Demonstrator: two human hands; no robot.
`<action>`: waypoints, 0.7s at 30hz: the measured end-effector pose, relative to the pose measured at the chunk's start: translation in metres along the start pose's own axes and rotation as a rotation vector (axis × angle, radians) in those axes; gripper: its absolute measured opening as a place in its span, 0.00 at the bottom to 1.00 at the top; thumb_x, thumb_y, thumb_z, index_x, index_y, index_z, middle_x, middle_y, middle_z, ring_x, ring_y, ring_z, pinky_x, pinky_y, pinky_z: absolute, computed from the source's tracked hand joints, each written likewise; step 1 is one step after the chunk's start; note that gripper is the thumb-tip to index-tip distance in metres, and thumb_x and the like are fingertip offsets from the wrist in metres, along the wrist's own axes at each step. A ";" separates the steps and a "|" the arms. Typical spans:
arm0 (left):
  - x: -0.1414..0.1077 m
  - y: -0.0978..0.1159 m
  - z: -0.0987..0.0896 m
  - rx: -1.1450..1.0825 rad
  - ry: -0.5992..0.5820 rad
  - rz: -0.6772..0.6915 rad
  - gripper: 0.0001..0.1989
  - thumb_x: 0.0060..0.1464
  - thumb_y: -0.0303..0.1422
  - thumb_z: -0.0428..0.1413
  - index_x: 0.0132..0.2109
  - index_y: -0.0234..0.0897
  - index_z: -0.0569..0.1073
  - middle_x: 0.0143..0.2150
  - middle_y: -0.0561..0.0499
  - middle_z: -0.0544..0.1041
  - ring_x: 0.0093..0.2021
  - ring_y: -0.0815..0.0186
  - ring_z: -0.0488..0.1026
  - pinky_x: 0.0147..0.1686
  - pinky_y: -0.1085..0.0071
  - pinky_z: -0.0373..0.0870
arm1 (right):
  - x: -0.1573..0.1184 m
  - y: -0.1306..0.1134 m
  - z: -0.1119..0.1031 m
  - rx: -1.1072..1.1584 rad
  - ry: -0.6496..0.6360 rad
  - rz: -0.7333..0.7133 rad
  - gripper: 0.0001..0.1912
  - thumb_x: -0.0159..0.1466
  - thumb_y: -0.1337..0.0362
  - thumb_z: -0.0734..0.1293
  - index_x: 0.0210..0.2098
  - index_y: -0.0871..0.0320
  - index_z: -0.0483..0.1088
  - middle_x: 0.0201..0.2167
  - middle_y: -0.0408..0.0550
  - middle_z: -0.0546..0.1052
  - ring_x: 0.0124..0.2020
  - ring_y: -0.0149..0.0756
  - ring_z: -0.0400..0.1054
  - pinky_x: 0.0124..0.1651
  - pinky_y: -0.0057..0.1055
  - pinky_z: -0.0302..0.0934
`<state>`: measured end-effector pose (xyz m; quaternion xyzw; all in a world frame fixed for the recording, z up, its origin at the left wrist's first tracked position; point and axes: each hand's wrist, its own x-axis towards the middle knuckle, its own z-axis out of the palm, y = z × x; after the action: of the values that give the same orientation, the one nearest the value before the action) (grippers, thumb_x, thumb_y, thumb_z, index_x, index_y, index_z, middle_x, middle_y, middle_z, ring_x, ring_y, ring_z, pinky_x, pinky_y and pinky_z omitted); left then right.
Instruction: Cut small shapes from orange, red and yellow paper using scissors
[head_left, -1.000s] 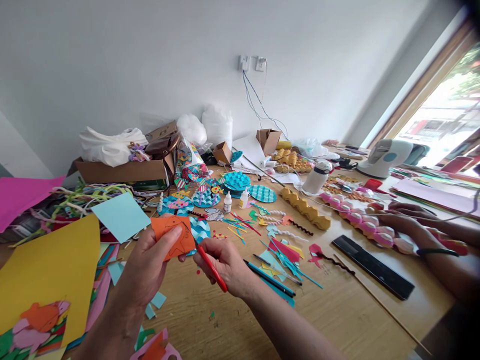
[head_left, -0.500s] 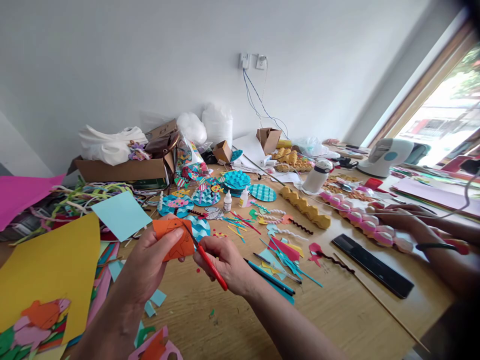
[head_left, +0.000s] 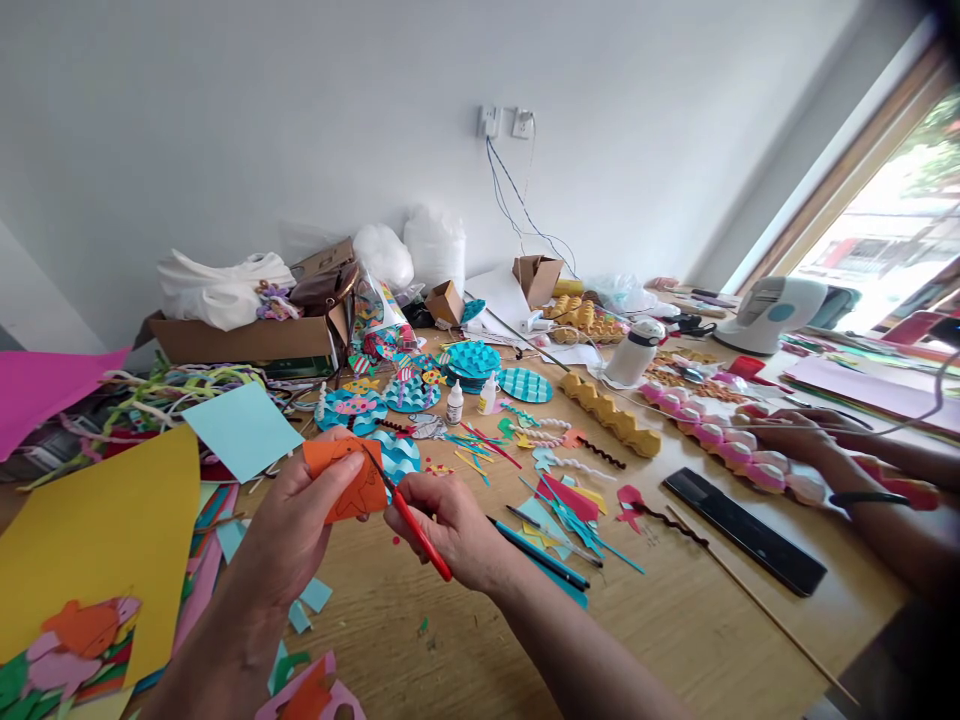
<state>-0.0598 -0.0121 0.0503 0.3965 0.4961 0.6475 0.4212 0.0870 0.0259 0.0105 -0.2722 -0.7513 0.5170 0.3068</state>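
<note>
Red-handled scissors (head_left: 421,536) meet drawn-on orange paper (head_left: 369,488)
The left hand (head_left: 300,508) has the paper in its grip above the bench (head_left: 427,665); the right hand (head_left: 454,530) wraps the handles, blades at the paper's upper-right edge.

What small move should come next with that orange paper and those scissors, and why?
Probably a short snip beside the drawn lines: the right fingers hold the red-handled scissors, a blade lies across the orange paper, and the left fingers grip that paper, which bears dark drawn lines.
</note>
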 end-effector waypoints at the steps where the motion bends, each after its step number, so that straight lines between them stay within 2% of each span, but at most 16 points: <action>1: 0.001 -0.001 -0.001 0.009 -0.021 0.011 0.06 0.39 0.35 0.62 0.25 0.38 0.75 0.23 0.55 0.71 0.26 0.69 0.65 0.26 0.76 0.65 | 0.000 0.000 0.000 0.000 -0.003 0.001 0.21 0.62 0.49 0.64 0.23 0.59 0.60 0.18 0.38 0.60 0.20 0.25 0.52 0.22 0.22 0.46; 5: 0.002 -0.005 -0.006 0.053 -0.113 0.030 0.05 0.45 0.34 0.59 0.25 0.38 0.74 0.23 0.57 0.69 0.25 0.70 0.63 0.26 0.77 0.63 | 0.001 0.003 0.000 0.023 -0.007 0.021 0.17 0.62 0.54 0.64 0.23 0.58 0.61 0.18 0.38 0.61 0.20 0.25 0.53 0.22 0.22 0.46; 10: 0.002 -0.004 -0.008 0.105 -0.145 0.046 0.05 0.46 0.32 0.57 0.26 0.38 0.74 0.23 0.57 0.70 0.26 0.70 0.63 0.26 0.76 0.63 | 0.001 0.004 -0.001 0.041 -0.019 0.028 0.15 0.62 0.58 0.63 0.23 0.58 0.60 0.18 0.38 0.61 0.20 0.25 0.52 0.21 0.22 0.46; 21: 0.000 -0.001 -0.008 0.084 -0.144 -0.010 0.03 0.45 0.32 0.58 0.28 0.37 0.75 0.24 0.56 0.70 0.27 0.70 0.64 0.27 0.76 0.63 | 0.000 0.002 -0.001 0.043 0.002 0.001 0.19 0.61 0.53 0.66 0.22 0.59 0.60 0.17 0.37 0.59 0.19 0.24 0.50 0.21 0.22 0.44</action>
<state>-0.0673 -0.0143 0.0475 0.4571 0.4933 0.5937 0.4419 0.0879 0.0268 0.0084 -0.2664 -0.7397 0.5330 0.3128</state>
